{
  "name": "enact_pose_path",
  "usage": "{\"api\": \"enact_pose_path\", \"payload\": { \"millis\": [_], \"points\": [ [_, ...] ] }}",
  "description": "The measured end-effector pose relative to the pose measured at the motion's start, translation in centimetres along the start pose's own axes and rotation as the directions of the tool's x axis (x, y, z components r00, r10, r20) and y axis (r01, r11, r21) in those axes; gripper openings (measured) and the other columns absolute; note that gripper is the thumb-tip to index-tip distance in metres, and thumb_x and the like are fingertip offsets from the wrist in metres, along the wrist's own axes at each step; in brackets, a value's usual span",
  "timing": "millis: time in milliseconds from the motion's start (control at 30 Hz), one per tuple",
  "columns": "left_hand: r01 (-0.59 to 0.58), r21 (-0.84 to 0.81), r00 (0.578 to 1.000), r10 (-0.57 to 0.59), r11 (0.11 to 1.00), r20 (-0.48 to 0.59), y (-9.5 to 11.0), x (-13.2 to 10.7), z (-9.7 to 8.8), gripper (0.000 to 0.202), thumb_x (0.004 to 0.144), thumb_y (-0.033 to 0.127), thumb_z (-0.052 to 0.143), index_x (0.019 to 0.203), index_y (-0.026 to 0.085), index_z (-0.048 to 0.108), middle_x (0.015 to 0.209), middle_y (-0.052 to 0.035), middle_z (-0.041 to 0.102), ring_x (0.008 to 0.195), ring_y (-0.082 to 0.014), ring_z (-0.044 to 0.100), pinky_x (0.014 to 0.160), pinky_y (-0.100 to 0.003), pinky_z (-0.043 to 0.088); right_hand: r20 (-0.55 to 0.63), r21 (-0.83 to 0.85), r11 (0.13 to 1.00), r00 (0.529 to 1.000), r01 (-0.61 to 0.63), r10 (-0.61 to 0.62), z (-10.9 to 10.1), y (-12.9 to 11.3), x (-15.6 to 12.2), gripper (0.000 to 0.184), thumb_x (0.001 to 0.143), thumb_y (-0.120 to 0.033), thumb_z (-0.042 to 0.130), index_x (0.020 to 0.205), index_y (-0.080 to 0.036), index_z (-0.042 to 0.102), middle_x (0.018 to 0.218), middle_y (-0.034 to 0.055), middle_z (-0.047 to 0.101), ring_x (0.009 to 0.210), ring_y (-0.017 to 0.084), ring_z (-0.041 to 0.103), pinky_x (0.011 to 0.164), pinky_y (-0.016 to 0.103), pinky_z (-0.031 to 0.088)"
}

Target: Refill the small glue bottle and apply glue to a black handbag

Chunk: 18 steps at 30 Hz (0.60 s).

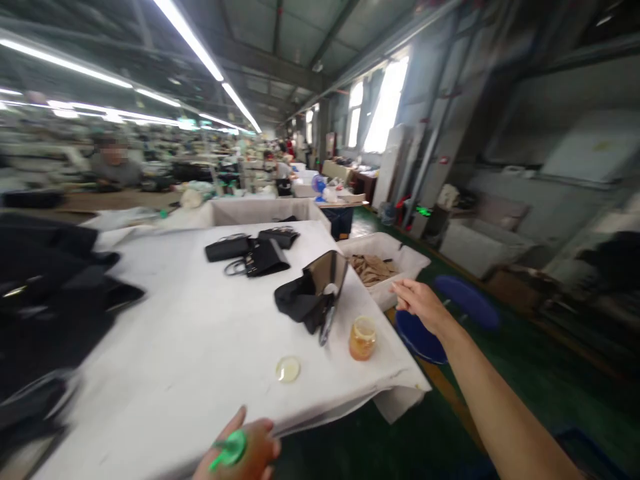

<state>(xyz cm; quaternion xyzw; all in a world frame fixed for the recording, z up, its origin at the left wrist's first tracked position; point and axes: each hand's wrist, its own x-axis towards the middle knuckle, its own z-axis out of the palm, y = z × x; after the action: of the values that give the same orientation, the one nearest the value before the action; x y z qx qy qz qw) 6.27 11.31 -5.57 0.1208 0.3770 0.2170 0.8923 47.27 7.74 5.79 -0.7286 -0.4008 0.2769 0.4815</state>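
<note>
My left hand [255, 450] is at the bottom, below the near table edge, its fingers curled around a small green plastic piece [231, 447] with a round top and a thin tail. Blur hides what kind of piece it is. My right hand [415, 300] is off the table's right side, fingers drawn together; anything between them is too small to make out. Nearest to it on the table are a jar of amber liquid [362, 340], standing open, and a black bag piece [300, 300] with a brown inside. A pale round lid [287, 369] lies left of the jar.
Several small black handbags [265, 257] lie farther back on the white-covered table [200, 347]. Dark material [50, 287] is piled at left. Right of the table stand a white bin [415, 257] of brown pieces and blue stools [420, 337]. A person [115, 167] sits far left.
</note>
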Motion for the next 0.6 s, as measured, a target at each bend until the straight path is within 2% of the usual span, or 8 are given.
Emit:
{"api": "enact_pose_path", "payload": {
  "millis": [33,100,167,233,300,367,467,600],
  "points": [
    [0.004,-0.011,1.000,-0.004,1.000,0.003,-0.4,-0.4,0.6,0.031,0.090,0.045,0.066,0.096,0.015,0.071,0.080,-0.0146,0.076,0.057,-0.0260,0.074,0.034,-0.022,0.048,0.141,-0.002,0.998,0.989,0.055,-0.054,2.8,-0.1,-1.8,0.032,0.098,-0.043,0.056,0.080,-0.017,0.061,0.060,-0.0045,0.049,0.056,0.010,0.045,0.063,0.027,0.044],
    [0.108,-0.035,0.994,-0.108,0.993,0.000,-0.7,-0.4,1.4,0.044,0.095,0.055,0.052,0.088,0.014,0.067,0.074,-0.0149,0.074,0.050,-0.0255,0.071,0.028,-0.020,0.042,0.401,0.038,0.988,0.904,0.148,-0.150,7.6,-0.6,-5.2,0.035,0.092,-0.045,0.066,0.072,-0.018,0.060,0.069,-0.0015,0.055,0.070,0.013,0.053,0.072,0.028,0.044],
    [0.161,-0.045,0.987,-0.160,0.986,0.030,-0.5,0.3,1.4,0.060,0.097,0.064,0.037,0.089,0.013,0.066,0.072,-0.0172,0.073,0.048,-0.0268,0.071,0.024,-0.019,0.037,0.593,0.147,0.942,0.736,0.301,-0.327,11.1,-1.7,-7.6,0.020,0.093,-0.041,0.066,0.100,-0.022,0.068,0.100,0.0012,0.064,0.099,0.017,0.058,0.094,0.030,0.044],
    [0.179,-0.046,0.982,-0.175,0.983,0.067,-0.5,1.0,0.9,0.066,0.097,0.066,0.030,0.090,0.012,0.066,0.073,-0.0187,0.074,0.050,-0.0275,0.072,0.024,-0.017,0.035,0.713,0.218,0.889,0.556,0.403,-0.427,13.6,-3.4,-9.0,0.034,0.093,-0.035,0.067,0.126,-0.029,0.063,0.125,0.0012,0.059,0.120,0.018,0.052,0.108,0.033,0.037],
    [0.187,-0.045,0.977,-0.181,0.981,0.112,-0.7,1.3,0.4,0.065,0.096,0.065,0.031,0.094,0.011,0.067,0.074,-0.0186,0.074,0.051,-0.0279,0.073,0.023,-0.017,0.035,0.802,0.246,0.853,0.397,0.461,-0.446,15.4,-5.2,-9.4,0.043,0.092,-0.031,0.069,0.134,-0.032,0.058,0.130,0.0013,0.054,0.124,0.018,0.048,0.111,0.035,0.035],
    [0.198,-0.050,0.968,-0.188,0.979,0.164,-0.9,1.3,-0.2,0.060,0.094,0.062,0.039,0.096,0.010,0.067,0.073,-0.0180,0.074,0.053,-0.0287,0.074,0.024,-0.017,0.036,0.866,0.236,0.842,0.289,0.486,-0.409,16.7,-6.8,-9.4,0.037,0.093,-0.028,0.068,0.129,-0.032,0.062,0.119,0.0015,0.054,0.116,0.018,0.049,0.106,0.035,0.039],
    [0.221,-0.059,0.951,-0.201,0.974,0.233,-0.9,1.1,-1.2,0.055,0.092,0.059,0.047,0.098,0.008,0.067,0.072,-0.0170,0.074,0.055,-0.0297,0.075,0.024,-0.019,0.037,0.920,0.176,0.839,0.216,0.515,-0.326,18.3,-8.0,-9.5,0.029,0.093,-0.021,0.067,0.119,-0.035,0.069,0.104,0.0004,0.051,0.104,0.017,0.049,0.097,0.036,0.041],
    [0.248,-0.054,0.940,-0.227,0.967,0.255,-0.7,0.8,-2.7,0.067,0.091,0.064,0.045,0.103,0.002,0.067,0.076,-0.0193,0.074,0.054,-0.0298,0.074,0.023,-0.021,0.038,0.914,0.169,0.799,0.212,0.578,-0.346,19.9,-7.9,-10.2,0.029,0.094,-0.016,0.064,0.112,-0.039,0.070,0.100,-0.0005,0.050,0.102,0.019,0.047,0.094,0.039,0.039]
  ]
}}
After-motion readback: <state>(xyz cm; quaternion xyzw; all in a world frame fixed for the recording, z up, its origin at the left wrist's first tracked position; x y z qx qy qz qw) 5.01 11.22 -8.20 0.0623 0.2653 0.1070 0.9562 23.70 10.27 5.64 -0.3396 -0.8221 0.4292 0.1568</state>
